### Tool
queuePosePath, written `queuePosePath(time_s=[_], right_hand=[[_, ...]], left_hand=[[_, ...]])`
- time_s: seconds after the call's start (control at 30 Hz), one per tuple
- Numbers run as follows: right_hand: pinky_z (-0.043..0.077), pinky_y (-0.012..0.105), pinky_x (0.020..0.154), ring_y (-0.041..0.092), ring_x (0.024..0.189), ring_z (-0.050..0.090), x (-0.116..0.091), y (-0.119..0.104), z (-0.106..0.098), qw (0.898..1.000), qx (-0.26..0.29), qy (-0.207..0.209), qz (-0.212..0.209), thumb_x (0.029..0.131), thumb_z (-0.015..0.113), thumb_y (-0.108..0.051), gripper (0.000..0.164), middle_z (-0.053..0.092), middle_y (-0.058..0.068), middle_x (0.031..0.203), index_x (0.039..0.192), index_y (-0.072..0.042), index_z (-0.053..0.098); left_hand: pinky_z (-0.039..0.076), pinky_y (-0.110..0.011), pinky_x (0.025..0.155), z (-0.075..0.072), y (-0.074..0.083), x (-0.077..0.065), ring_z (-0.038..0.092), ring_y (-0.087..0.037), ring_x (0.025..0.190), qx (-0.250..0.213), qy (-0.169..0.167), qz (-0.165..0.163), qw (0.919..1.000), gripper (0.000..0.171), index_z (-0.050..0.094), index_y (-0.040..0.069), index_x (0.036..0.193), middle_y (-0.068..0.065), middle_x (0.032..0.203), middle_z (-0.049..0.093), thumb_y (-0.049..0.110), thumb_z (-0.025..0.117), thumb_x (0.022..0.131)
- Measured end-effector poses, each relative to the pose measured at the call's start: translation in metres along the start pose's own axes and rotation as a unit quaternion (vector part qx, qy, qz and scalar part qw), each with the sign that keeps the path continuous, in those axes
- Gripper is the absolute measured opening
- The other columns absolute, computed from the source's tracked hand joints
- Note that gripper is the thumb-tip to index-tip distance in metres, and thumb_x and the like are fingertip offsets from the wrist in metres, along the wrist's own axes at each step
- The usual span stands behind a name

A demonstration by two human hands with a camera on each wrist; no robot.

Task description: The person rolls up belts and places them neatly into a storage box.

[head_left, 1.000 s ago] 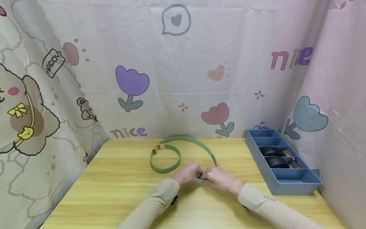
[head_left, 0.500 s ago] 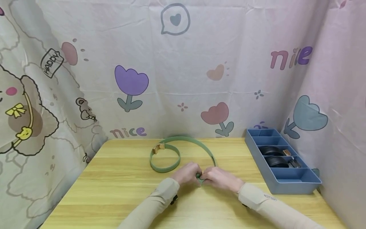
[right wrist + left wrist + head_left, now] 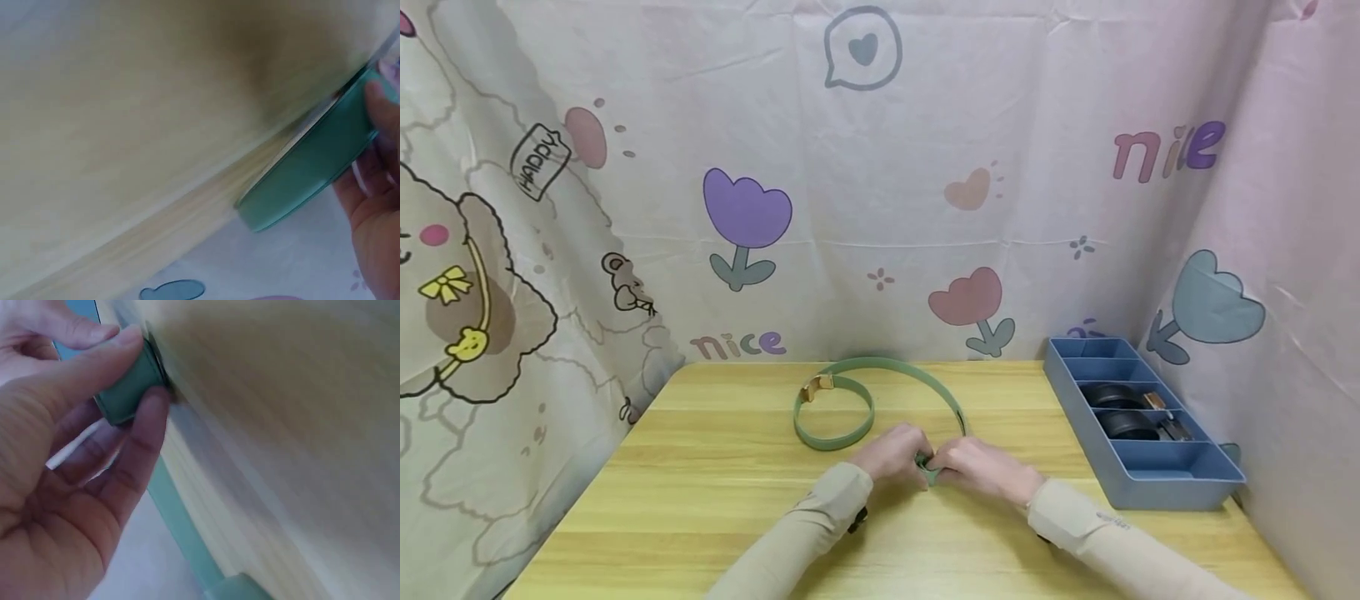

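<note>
A green belt (image 3: 827, 444) stands on its edge on the wooden table, its far part curving in an arc and a round loop at the left. Its gold buckle (image 3: 816, 387) sits at the top of that loop. My left hand (image 3: 887, 455) pinches the belt's small rolled end (image 3: 128, 394) between thumb and fingers, close over the table. Right beside it, my right hand (image 3: 983, 469) grips the green strap (image 3: 306, 162), thumb on its near face. In the head view the fingers hide most of the roll.
At the right stands a blue divided box (image 3: 1097, 467). Two rolled black belts (image 3: 1127, 426) with metal buckles lie in its compartments. A printed cloth (image 3: 880, 208) hangs behind the table (image 3: 700, 500) and along both sides.
The hands stay in nearly the same place. A little more of the green roll shows between the fingers than a second ago. The far part of the belt has not moved.
</note>
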State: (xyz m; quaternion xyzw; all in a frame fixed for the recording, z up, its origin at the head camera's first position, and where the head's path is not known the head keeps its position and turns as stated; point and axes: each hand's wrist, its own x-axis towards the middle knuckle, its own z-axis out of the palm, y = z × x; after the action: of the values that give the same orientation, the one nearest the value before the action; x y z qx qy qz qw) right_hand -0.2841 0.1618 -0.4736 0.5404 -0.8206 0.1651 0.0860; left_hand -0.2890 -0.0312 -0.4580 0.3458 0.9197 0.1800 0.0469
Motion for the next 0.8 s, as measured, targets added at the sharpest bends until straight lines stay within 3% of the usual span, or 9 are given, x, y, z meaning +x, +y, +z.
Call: queuePosePath(time_s=[0.13, 0.23, 0.5, 0.6, 0.8], right_hand=[[0.034, 0.008, 0.057, -0.003, 0.064, 0.038, 0.0044, -0.0073, 0.003, 0.998, -0.032, 0.015, 0.043, 0.087, 0.071, -0.009, 0.022, 0.054, -0.009, 0.066, 0.069, -0.017, 0.062], [0.035, 0.01, 0.059, -0.002, 0.064, 0.039, 0.0046, -0.0084, 0.0034, 0.998, -0.04, 0.011, 0.046, 0.086, 0.071, -0.005, 0.022, 0.055, -0.008, 0.067, 0.07, -0.016, 0.061], [0.048, 0.012, 0.073, 0.002, 0.08, 0.059, -0.001, -0.0034, 0.0021, 0.999, -0.034, 0.009, 0.016, 0.087, 0.072, -0.011, 0.008, 0.067, -0.005, 0.087, 0.092, -0.017, 0.072], [0.047, 0.012, 0.069, 0.0, 0.075, 0.055, -0.0004, -0.0021, 0.0032, 0.998, -0.05, 0.023, 0.02, 0.085, 0.074, -0.012, 0.005, 0.065, -0.006, 0.082, 0.086, -0.017, 0.071], [0.044, 0.012, 0.063, -0.002, 0.069, 0.049, 0.0018, -0.003, 0.0064, 0.996, -0.066, 0.036, 0.038, 0.083, 0.075, -0.01, 0.009, 0.062, -0.008, 0.074, 0.079, -0.016, 0.07]], left_hand=[[0.026, -0.015, 0.042, 0.0025, 0.0061, -0.0012, 0.029, 0.0, 0.045, 0.04, 0.06, 0.004, 0.9974, 0.033, 0.053, 0.016, 0.054, 0.013, 0.05, 0.038, 0.014, 0.08, 0.073], [0.025, -0.014, 0.04, 0.0039, 0.0083, -0.0015, 0.027, 0.001, 0.043, 0.055, 0.08, 0.013, 0.9952, 0.039, 0.049, 0.017, 0.051, 0.013, 0.047, 0.034, 0.021, 0.079, 0.076], [0.035, -0.015, 0.05, 0.005, -0.0002, -0.0022, 0.04, -0.001, 0.053, 0.014, 0.017, 0.005, 0.9997, 0.018, 0.066, 0.017, 0.069, 0.013, 0.061, 0.053, 0.006, 0.081, 0.071], [0.035, -0.016, 0.049, 0.0044, 0.0001, -0.0017, 0.04, -0.002, 0.053, 0.009, 0.011, -0.006, 0.9999, 0.02, 0.066, 0.016, 0.07, 0.011, 0.061, 0.052, 0.005, 0.081, 0.071], [0.033, -0.016, 0.047, 0.0046, 0.0033, -0.0008, 0.037, -0.002, 0.051, 0.022, 0.024, -0.021, 0.9993, 0.021, 0.065, 0.016, 0.067, 0.011, 0.057, 0.047, 0.019, 0.084, 0.075]])
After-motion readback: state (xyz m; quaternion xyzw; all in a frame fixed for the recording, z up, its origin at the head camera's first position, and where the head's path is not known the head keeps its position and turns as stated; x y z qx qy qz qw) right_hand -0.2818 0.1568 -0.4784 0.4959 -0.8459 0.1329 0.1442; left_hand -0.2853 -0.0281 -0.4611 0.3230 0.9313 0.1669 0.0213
